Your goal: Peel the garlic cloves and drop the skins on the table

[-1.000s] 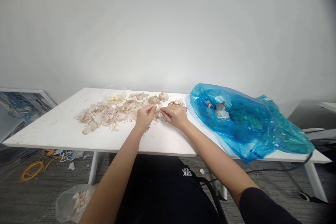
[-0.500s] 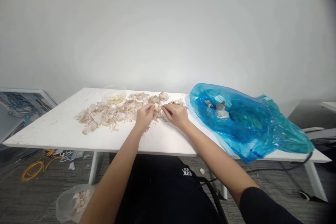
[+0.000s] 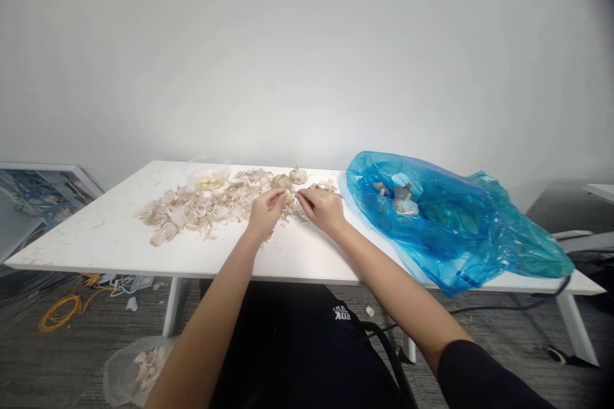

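Observation:
My left hand [image 3: 267, 212] pinches a small pale garlic clove [image 3: 287, 194] over the middle of the white table [image 3: 119, 243]. Facing it, my right hand [image 3: 322, 208] is closed on a thin metal tool [image 3: 293, 192], whose tip is at the clove. Behind the hands sit two garlic bulbs, one whitish [image 3: 298, 175] and one partly hidden [image 3: 281, 181]. A wide heap of garlic skins [image 3: 192, 209] spreads to the left. At its back, a clear container [image 3: 211, 179] holds pale cloves.
A blue plastic bag [image 3: 432, 223] covers the table's right part, with some scraps in it. Below the left front edge, a translucent bag [image 3: 119, 374] contains skins. An orange cable [image 3: 60, 313] lies coiled on the floor. A grey wall [image 3: 307, 57] rises behind the table.
The clove between my left fingers has turned slightly and shows less of its surface. Both hands have otherwise stayed nearly in place.

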Motion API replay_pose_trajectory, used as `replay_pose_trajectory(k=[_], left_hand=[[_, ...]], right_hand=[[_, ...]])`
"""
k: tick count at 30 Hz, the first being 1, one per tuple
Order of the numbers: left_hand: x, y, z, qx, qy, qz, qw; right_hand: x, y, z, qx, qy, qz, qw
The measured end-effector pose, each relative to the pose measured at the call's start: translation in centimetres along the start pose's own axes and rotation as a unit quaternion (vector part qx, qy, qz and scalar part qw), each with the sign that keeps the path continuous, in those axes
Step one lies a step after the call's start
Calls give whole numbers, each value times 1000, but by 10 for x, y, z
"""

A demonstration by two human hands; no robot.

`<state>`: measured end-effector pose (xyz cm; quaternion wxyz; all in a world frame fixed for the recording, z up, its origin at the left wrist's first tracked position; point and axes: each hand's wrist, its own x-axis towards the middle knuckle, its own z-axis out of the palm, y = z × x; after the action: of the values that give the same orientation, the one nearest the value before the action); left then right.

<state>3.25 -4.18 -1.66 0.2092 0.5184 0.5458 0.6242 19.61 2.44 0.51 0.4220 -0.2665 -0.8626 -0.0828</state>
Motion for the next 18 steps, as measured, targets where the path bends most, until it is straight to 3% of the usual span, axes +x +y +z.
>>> replay_pose_trajectory(k=[9, 18], left_hand=[[0, -1, -1, 18, -8, 33, 999], [-3, 17, 0, -52, -4, -48, 997]], right_hand=[[0, 0, 3, -24, 3, -23, 999], [1, 2, 2, -37, 39, -88, 995]])
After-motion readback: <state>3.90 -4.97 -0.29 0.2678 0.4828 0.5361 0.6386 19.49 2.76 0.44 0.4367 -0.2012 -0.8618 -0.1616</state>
